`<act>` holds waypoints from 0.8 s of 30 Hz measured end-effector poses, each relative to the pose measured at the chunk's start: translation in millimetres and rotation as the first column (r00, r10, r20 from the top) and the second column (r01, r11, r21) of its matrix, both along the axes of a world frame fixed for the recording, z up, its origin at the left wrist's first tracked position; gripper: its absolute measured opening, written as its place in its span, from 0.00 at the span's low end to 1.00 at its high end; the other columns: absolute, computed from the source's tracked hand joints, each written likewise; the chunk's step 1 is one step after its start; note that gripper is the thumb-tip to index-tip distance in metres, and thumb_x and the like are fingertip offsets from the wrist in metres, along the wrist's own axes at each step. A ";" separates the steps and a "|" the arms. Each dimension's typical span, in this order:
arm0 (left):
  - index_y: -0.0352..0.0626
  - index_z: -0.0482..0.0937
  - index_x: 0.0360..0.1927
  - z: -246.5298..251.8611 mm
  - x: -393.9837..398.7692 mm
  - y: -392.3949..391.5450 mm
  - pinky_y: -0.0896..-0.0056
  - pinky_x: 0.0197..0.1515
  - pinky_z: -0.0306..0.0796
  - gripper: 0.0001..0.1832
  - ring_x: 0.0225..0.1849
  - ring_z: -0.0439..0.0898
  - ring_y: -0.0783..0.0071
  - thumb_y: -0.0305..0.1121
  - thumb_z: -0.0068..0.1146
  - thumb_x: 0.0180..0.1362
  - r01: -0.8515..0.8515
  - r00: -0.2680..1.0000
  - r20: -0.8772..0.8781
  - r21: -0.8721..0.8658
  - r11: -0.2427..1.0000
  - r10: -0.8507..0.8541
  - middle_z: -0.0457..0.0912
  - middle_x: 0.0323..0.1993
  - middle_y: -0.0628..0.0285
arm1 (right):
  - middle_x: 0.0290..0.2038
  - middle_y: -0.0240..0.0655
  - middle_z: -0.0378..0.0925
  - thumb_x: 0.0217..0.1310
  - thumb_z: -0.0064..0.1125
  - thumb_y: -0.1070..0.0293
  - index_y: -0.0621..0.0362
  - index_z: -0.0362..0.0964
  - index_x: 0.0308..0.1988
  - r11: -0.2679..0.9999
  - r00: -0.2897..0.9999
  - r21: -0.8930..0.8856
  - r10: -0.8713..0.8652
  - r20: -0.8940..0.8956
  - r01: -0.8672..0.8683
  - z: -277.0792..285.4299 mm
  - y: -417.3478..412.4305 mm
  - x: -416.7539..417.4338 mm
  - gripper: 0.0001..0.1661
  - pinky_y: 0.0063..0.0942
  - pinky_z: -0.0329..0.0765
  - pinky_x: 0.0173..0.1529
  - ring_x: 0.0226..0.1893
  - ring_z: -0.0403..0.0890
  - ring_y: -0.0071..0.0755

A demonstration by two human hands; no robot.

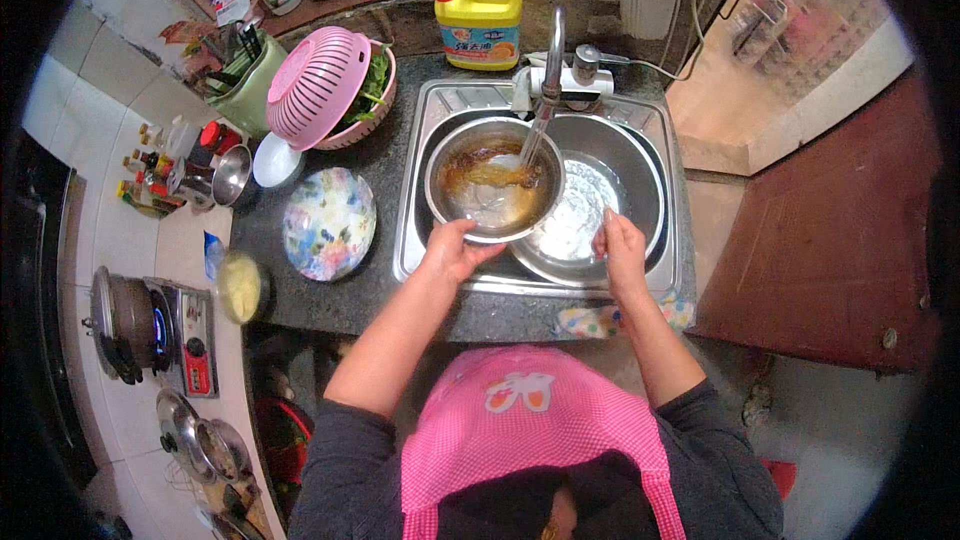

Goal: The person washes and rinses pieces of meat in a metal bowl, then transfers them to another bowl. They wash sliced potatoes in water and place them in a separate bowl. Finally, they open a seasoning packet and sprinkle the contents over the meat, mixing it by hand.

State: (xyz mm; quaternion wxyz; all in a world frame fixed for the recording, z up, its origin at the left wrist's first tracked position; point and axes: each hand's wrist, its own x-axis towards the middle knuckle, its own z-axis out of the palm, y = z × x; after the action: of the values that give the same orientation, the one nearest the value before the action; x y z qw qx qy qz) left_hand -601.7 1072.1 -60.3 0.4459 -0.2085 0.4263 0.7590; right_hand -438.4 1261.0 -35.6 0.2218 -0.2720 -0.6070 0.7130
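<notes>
My left hand (454,246) grips the near rim of a stainless-steel bowl (551,199), thumb over the edge and fingers below. Brownish water (487,191) lies in this bowl, and a stream from the tap (552,82) runs into its right side. The bowl is held over the left part of the sink (411,240), overlapping a larger steel basin (651,187) with clear water in it. Above the near right side of that basin is my right hand (624,244), fingers drawn together, with nothing visible in them.
A yellow detergent jug (480,26) stands behind the sink. To the left are a pink colander (319,86) over leafy greens (371,94), a floral plate (330,225) and a white bowl (276,161). A pot (127,315) sits over a blue flame. A dotted cloth (592,321) lies at the counter edge.
</notes>
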 end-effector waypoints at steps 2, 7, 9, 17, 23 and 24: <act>0.32 0.56 0.57 -0.1 -0.8 -1.1 0.42 0.44 0.76 0.22 0.51 0.72 0.44 0.25 0.39 0.58 -0.105 0.994 -0.025 -0.025 0.994 0.104 0.64 0.55 0.41 | 0.16 0.27 0.62 0.66 0.44 0.59 0.55 0.62 0.20 0.999 0.999 0.026 0.039 -0.002 -0.039 -7.7 8.4 1.5 0.21 0.18 0.59 0.23 0.17 0.62 0.19; 0.38 0.55 0.59 9.0 -20.0 -28.1 0.39 0.44 0.75 0.22 0.54 0.70 0.46 0.25 0.39 0.62 -0.279 0.948 -0.168 -0.026 0.960 0.271 0.63 0.57 0.44 | 0.15 0.27 0.62 0.66 0.44 0.58 0.54 0.61 0.20 0.999 0.998 0.012 0.039 0.048 -0.040 -4.9 17.8 -0.3 0.21 0.19 0.60 0.22 0.17 0.62 0.20; 0.46 0.47 0.62 19.0 -24.7 -38.5 0.41 0.41 0.77 0.26 0.53 0.71 0.45 0.24 0.38 0.62 -0.345 0.879 -0.388 -0.121 0.931 0.276 0.59 0.58 0.44 | 0.14 0.26 0.61 0.66 0.44 0.59 0.55 0.62 0.19 0.999 0.999 -0.024 0.033 0.011 -0.033 -8.0 17.5 -2.5 0.23 0.18 0.59 0.22 0.16 0.61 0.18; 0.44 0.47 0.62 9.9 -19.7 -38.8 0.66 0.64 0.50 0.31 0.62 0.60 0.56 0.16 0.39 0.54 -0.586 0.303 -0.952 -0.231 0.777 -0.055 0.56 0.61 0.45 | 0.14 0.26 0.62 0.67 0.43 0.58 0.56 0.62 0.18 0.997 0.997 -0.010 0.072 0.030 -0.072 -15.0 12.8 -6.7 0.23 0.19 0.60 0.23 0.16 0.62 0.18; 0.43 0.47 0.63 -9.8 -29.5 -18.1 0.65 0.64 0.48 0.32 0.63 0.57 0.56 0.15 0.38 0.54 -0.742 0.281 -0.955 -0.156 0.652 0.092 0.56 0.62 0.45 | 0.14 0.27 0.61 0.67 0.43 0.58 0.55 0.62 0.19 0.996 0.997 -0.073 0.053 0.058 -0.049 -9.5 24.8 -3.3 0.22 0.19 0.60 0.23 0.16 0.62 0.19; 0.41 0.46 0.64 -2.2 -28.8 -13.5 0.64 0.64 0.49 0.32 0.64 0.56 0.57 0.16 0.38 0.54 -0.734 0.240 -0.967 -0.127 0.667 0.081 0.56 0.61 0.45 | 0.15 0.26 0.60 0.67 0.43 0.58 0.54 0.61 0.20 0.997 0.997 -0.065 0.054 0.059 -0.050 -10.1 27.6 -1.3 0.22 0.20 0.60 0.22 0.16 0.61 0.20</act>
State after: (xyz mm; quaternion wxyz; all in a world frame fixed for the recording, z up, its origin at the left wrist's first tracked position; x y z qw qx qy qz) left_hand -630.5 1058.5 -62.5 -0.1831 0.0130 0.7232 0.6657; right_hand -439.7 1288.6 -45.8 0.1760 -0.2844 -0.5973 0.7289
